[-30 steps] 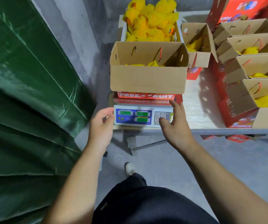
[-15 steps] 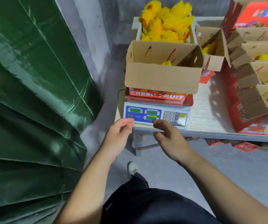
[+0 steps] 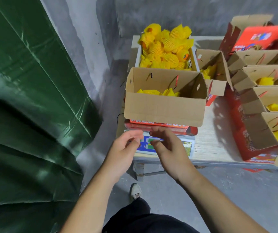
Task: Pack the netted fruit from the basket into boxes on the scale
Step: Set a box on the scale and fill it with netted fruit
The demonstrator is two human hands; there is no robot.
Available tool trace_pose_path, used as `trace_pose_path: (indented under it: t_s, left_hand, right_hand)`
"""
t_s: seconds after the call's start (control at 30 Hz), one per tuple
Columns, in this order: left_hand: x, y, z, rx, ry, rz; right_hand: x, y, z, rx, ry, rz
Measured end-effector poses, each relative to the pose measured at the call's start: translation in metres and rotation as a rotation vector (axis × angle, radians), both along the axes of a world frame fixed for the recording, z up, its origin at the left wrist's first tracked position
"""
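While heaped high in the white basket at the back of the table, netted fruit in yellow foam sleeves, with only a few pieces showing low inside the open box just in front. Box seated on the scale, flaps up, red "FRESH FRUIT" print along its lower edge. Between picks, by the look of it: weighing or checking, not placing.

Left hand in front of the scale's display, fingers loosely curled, holding nothing. Right hand beside it, over the display, fingers relaxed and bent, likewise empty (some motion blur, so contact with the scale impossible to confirm).

Next move, probably: a reach over the box's near wall to the basket, a soft grasp round one sleeved fruit, then a lowering into the box without knocking the raised flaps. Light handling wanted; foam netting slips and bruising is the risk.

Further out: pale wooden table on a metal frame, more open boxes partly filled to the right, green curtain on the left, grey concrete wall and floor.
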State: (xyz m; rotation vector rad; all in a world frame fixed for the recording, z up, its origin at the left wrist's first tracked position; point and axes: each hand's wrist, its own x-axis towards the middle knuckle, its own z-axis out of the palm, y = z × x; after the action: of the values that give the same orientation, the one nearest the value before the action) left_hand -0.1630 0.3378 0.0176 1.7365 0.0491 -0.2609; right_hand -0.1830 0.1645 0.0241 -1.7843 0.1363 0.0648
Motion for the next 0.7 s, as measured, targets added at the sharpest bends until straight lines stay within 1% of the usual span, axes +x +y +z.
trace_pose_path:
  t_s: [0.13, 0.2, 0.27, 0.33, 0.43, 0.57, 0.67, 0.7]
  left_hand:
    - [0.045, -0.005, 0.028, -0.075, -0.073, -0.058]
    - [0.072, -0.004, 0.048, -0.088, -0.125, -0.066]
    - [0.104, -0.004, 0.065, -0.092, -0.166, -0.067]
    - [0.135, -0.005, 0.080, -0.068, -0.184, -0.086]
    - [0.179, -0.015, 0.094, 0.026, -0.221, -0.140]
    - [0.238, -0.038, 0.100, 0.141, -0.251, -0.234]
    - [0.277, -0.058, 0.097, 0.215, -0.265, -0.320]
    - [0.289, -0.063, 0.095, 0.251, -0.263, -0.347]
  right_hand:
    - [0.043, 0.004, 0.023, 0.013, -0.117, -0.006]
    - [0.066, 0.004, 0.034, 0.040, -0.188, -0.041]
    - [0.092, 0.000, 0.043, 0.025, -0.266, -0.087]
    - [0.114, -0.006, 0.049, 0.022, -0.300, -0.137]
    - [0.142, -0.017, 0.051, 0.004, -0.329, -0.191]
    - [0.185, -0.044, 0.057, -0.106, -0.322, -0.202]
    - [0.238, -0.085, 0.060, -0.326, -0.304, -0.246]
    - [0.259, -0.103, 0.059, -0.409, -0.255, -0.239]
